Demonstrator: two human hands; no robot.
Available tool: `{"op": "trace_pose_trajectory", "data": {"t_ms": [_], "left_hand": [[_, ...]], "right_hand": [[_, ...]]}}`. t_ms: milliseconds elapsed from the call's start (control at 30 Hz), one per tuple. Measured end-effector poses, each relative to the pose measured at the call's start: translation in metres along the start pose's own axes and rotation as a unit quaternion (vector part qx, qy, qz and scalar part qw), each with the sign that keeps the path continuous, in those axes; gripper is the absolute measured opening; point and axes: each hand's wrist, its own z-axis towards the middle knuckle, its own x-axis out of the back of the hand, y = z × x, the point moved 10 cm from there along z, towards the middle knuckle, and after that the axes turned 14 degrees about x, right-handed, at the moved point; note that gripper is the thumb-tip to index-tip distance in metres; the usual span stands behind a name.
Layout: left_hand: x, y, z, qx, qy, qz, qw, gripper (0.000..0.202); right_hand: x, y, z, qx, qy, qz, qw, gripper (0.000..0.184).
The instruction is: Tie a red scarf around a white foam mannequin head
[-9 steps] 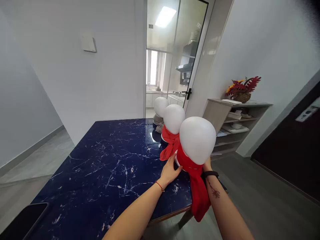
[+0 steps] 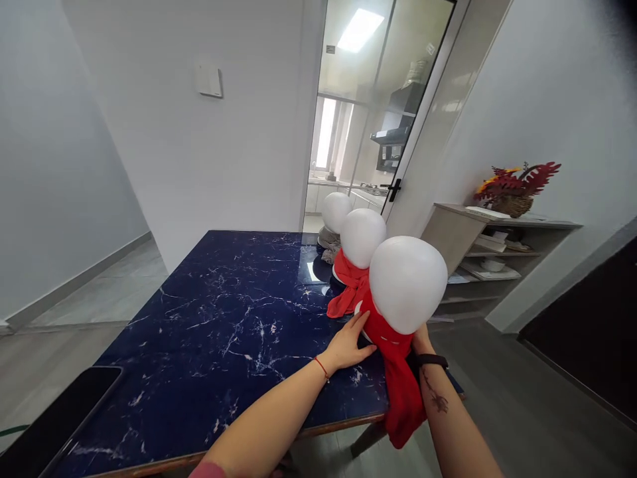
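Observation:
The nearest smooth white mannequin head (image 2: 408, 284) stands at the right corner of the table, a red scarf (image 2: 402, 392) wrapped round its neck. One long end of the scarf hangs over the table edge. My left hand (image 2: 348, 346) cups the wrapped neck from the left, fingers on the cloth and thumb apart from them. On the far side my right hand (image 2: 422, 340) reaches behind the scarf, its fingers hidden. Behind stand a second white mannequin head (image 2: 363, 238) in a red scarf (image 2: 346, 295) and a third white mannequin head (image 2: 337, 211) with grey cloth (image 2: 329, 244) round its neck.
The dark blue marbled table (image 2: 223, 299) has a black phone-like device (image 2: 64, 418) at its left front. A glass door (image 2: 348, 119) stands beyond. To the right are a shelf unit (image 2: 497, 219) and, on it, a basket of red and yellow leaves (image 2: 515, 192).
The whole view has shifted, so the table and heads sit further right. Both hands stay at the nearest head's wrapped neck.

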Motion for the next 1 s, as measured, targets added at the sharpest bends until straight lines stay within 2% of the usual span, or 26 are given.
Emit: {"op": "trace_pose_trajectory", "data": {"t_ms": [100, 167, 233, 300, 367, 467, 633, 733, 833, 900, 1000], "left_hand": [[0.0, 0.008, -0.006, -0.015, -0.015, 0.011, 1.0, 0.082], [0.003, 0.016, -0.013, -0.038, -0.006, 0.027, 0.999, 0.082], [0.011, 0.021, -0.02, -0.054, 0.034, 0.048, 0.997, 0.08], [0.027, 0.019, -0.028, -0.042, 0.104, 0.065, 0.992, 0.075], [0.05, 0.011, -0.038, -0.013, 0.178, 0.069, 0.981, 0.069], [0.097, -0.011, -0.056, 0.024, 0.255, 0.07, 0.964, 0.063], [0.201, -0.059, -0.092, 0.052, 0.325, 0.108, 0.938, 0.049], [0.25, -0.087, -0.112, 0.086, 0.365, 0.1, 0.922, 0.044], [0.268, -0.109, -0.121, 0.141, 0.388, 0.072, 0.908, 0.045], [0.269, -0.115, -0.12, 0.159, 0.394, 0.064, 0.903, 0.048], [0.268, -0.114, -0.117, 0.148, 0.41, 0.068, 0.897, 0.054]], "right_hand": [[0.0, -0.002, -0.01, -0.028, -0.003, 0.018, 0.999, 0.056], [-0.002, -0.006, -0.016, -0.035, 0.0, 0.032, 0.999, 0.054], [-0.011, -0.011, -0.024, -0.037, 0.001, 0.047, 0.998, 0.05], [-0.03, -0.014, -0.036, -0.044, -0.004, 0.061, 0.997, 0.05], [-0.061, -0.018, -0.051, -0.057, -0.015, 0.07, 0.996, 0.052], [-0.127, -0.029, -0.078, -0.077, -0.051, 0.094, 0.991, 0.055], [-0.262, -0.071, -0.118, -0.083, -0.154, 0.208, 0.962, 0.055], [-0.321, -0.088, -0.137, -0.07, -0.2, 0.219, 0.952, 0.055], [-0.35, -0.087, -0.149, -0.065, -0.228, 0.2, 0.951, 0.054], [-0.354, -0.081, -0.152, -0.064, -0.236, 0.182, 0.952, 0.051], [-0.347, -0.072, -0.15, -0.053, -0.245, 0.139, 0.958, 0.049]]}}
